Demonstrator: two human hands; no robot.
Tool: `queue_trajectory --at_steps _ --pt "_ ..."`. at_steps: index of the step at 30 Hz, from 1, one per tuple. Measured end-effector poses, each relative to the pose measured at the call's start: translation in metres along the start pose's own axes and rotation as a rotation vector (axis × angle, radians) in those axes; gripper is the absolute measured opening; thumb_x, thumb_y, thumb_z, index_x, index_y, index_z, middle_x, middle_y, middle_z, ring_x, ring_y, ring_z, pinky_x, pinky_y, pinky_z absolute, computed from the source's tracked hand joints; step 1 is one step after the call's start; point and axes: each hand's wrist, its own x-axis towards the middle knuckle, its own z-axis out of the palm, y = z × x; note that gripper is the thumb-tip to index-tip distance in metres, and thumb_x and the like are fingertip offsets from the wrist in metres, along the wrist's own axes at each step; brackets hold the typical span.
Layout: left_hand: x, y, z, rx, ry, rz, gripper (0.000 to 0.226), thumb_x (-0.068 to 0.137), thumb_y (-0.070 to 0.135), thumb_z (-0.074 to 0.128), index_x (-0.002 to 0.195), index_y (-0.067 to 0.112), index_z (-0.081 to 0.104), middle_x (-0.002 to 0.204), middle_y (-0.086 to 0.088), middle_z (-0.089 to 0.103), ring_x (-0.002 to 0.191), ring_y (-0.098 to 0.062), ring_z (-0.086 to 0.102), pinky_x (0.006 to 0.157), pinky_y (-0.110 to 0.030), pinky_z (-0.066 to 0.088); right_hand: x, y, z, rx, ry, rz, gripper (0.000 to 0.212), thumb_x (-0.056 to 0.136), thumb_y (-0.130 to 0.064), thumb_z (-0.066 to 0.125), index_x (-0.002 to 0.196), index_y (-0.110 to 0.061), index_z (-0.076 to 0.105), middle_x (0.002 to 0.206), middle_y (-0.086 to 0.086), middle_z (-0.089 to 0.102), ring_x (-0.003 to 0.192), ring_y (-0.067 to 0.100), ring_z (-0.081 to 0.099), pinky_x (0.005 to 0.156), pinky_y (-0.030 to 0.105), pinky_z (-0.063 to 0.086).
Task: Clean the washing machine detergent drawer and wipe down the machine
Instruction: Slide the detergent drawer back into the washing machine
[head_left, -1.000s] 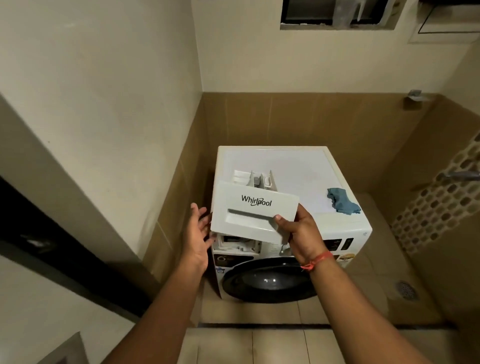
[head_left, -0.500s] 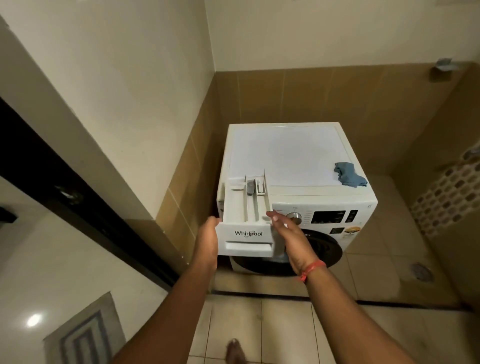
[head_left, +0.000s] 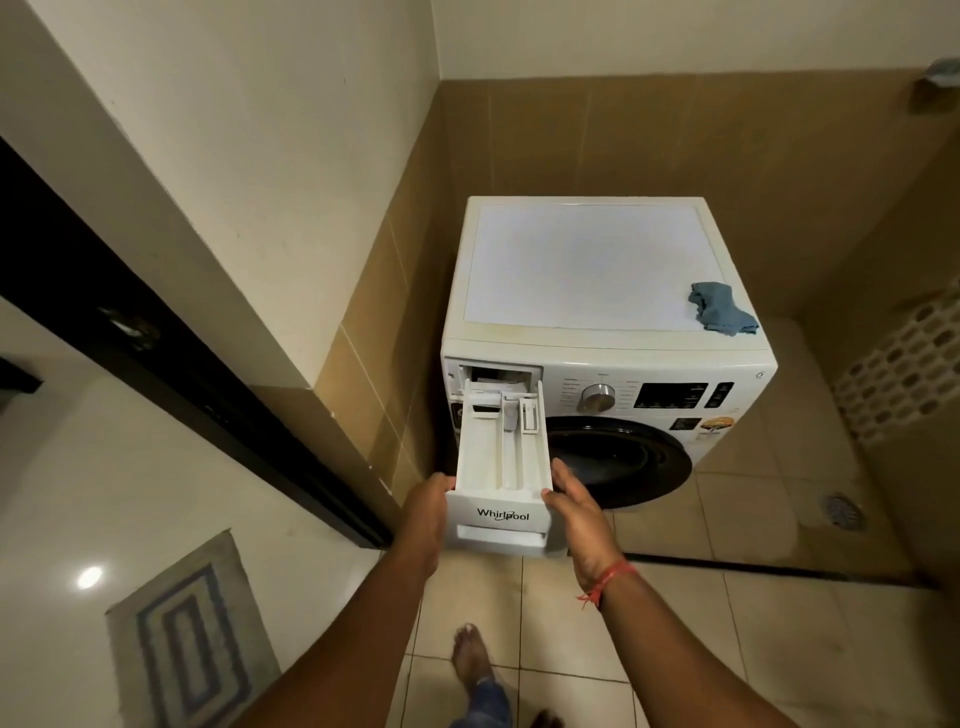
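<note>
White detergent drawer (head_left: 503, 453) between left hand (head_left: 427, 512) and right hand (head_left: 574, 512).

Your hands: left hand (head_left: 426, 512) and right hand (head_left: 574, 512) grip detergent drawer (head_left: 501, 462) at front corners. Drawer slot (head_left: 496, 375) open behind drawer's rear end. Left of washing machine (head_left: 597, 343): tiled wall (head_left: 410, 291) close beside cabinet, narrow gap only. Right of drawer: control knob (head_left: 597, 399) and door (head_left: 618, 460) project from front. Machine top bare except blue cloth (head_left: 719, 315) at front-right corner. Floor (head_left: 779, 519) right of machine open.
</note>
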Motion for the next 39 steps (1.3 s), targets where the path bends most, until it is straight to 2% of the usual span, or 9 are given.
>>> queue_trajectory --at_steps 4,8,15,23,26,29,33,35,39 --pt "0.022 0.000 0.000 0.018 0.005 -0.046 0.026 0.089 0.027 0.048 0.089 0.015 0.071 0.094 -0.015 0.068 0.086 -0.030 0.059 0.076 -0.036 0.044 0.014 0.003 0.004 -0.016 -0.008 0.030 0.054 0.098 -0.012 0.050 0.149 -0.024 0.035 0.140 -0.009 0.048 0.114 0.008 0.047 0.097 0.026 0.032" --pt "0.039 -0.002 -0.003 0.029 0.015 -0.070 0.026 0.087 0.029 0.050 0.091 0.015 0.071 0.103 -0.016 0.068 0.099 -0.034 0.061 0.082 -0.038 0.047 0.026 0.006 0.010 -0.014 -0.025 0.040 0.054 0.098 -0.011 0.049 0.149 -0.023 0.035 0.142 -0.007 0.048 0.114 0.009 0.046 0.098 0.027 0.031" --pt "0.061 0.001 -0.010 0.015 0.029 -0.072 0.024 0.085 0.031 0.054 0.095 0.015 0.071 0.106 -0.015 0.067 0.098 -0.031 0.059 0.077 -0.034 0.042 0.041 0.011 0.022 -0.011 -0.042 0.038 0.054 0.098 -0.012 0.051 0.148 -0.024 0.037 0.139 -0.007 0.048 0.117 0.011 0.047 0.099 0.027 0.033" --pt "0.086 0.014 -0.008 0.029 0.047 -0.061 0.027 0.085 0.032 0.052 0.097 0.019 0.072 0.110 -0.014 0.064 0.106 -0.034 0.057 0.095 -0.048 0.047 0.058 0.009 0.028 0.020 -0.041 0.054 0.053 0.098 -0.012 0.051 0.148 -0.025 0.038 0.134 -0.010 0.045 0.118 0.010 0.043 0.100 0.026 0.030" --pt "0.093 0.016 -0.006 0.017 0.046 -0.047 0.028 0.088 0.031 0.049 0.097 0.018 0.072 0.111 -0.013 0.064 0.107 -0.033 0.056 0.090 -0.041 0.046 0.067 0.009 0.029 0.014 -0.040 0.054 0.054 0.098 -0.013 0.052 0.148 -0.026 0.037 0.138 -0.010 0.044 0.119 0.009 0.043 0.101 0.025 0.029" --pt "0.100 0.020 -0.003 0.005 0.031 -0.047 0.028 0.090 0.030 0.047 0.100 0.018 0.071 0.106 -0.010 0.063 0.102 -0.030 0.056 0.090 -0.040 0.045 0.074 0.007 0.029 -0.002 -0.048 0.050 0.053 0.099 -0.019 0.053 0.149 -0.030 0.036 0.140 -0.007 0.046 0.115 0.010 0.047 0.097 0.024 0.034" --pt "0.109 0.024 0.000 0.078 0.018 0.010 0.023 0.093 0.027 0.046 0.095 0.014 0.065 0.098 -0.010 0.063 0.088 -0.023 0.055 0.078 -0.035 0.041 0.080 0.008 0.027 -0.067 -0.080 0.011 0.056 0.099 -0.025 0.054 0.149 -0.033 0.032 0.137 -0.007 0.047 0.113 0.008 0.051 0.078 0.012 0.042" --pt "0.115 0.021 -0.002 0.220 -0.005 0.066 0.024 0.095 0.025 0.042 0.100 0.012 0.062 0.108 -0.014 0.063 0.091 -0.024 0.055 0.078 -0.035 0.042 0.082 0.014 0.025 -0.083 -0.084 0.002 0.056 0.098 -0.024 0.055 0.150 -0.032 0.032 0.139 -0.005 0.048 0.117 0.010 0.051 0.076 0.012 0.045" --pt "0.118 0.007 -0.006 0.341 -0.074 0.153 0.025 0.101 0.032 0.043 0.114 0.018 0.059 0.118 -0.006 0.059 0.104 -0.021 0.055 0.087 -0.034 0.046 0.089 0.024 0.020 -0.105 -0.047 -0.006 0.052 0.099 -0.020 0.054 0.147 -0.031 0.037 0.138 -0.008 0.047 0.112 0.002 0.051 0.072 0.009 0.048"
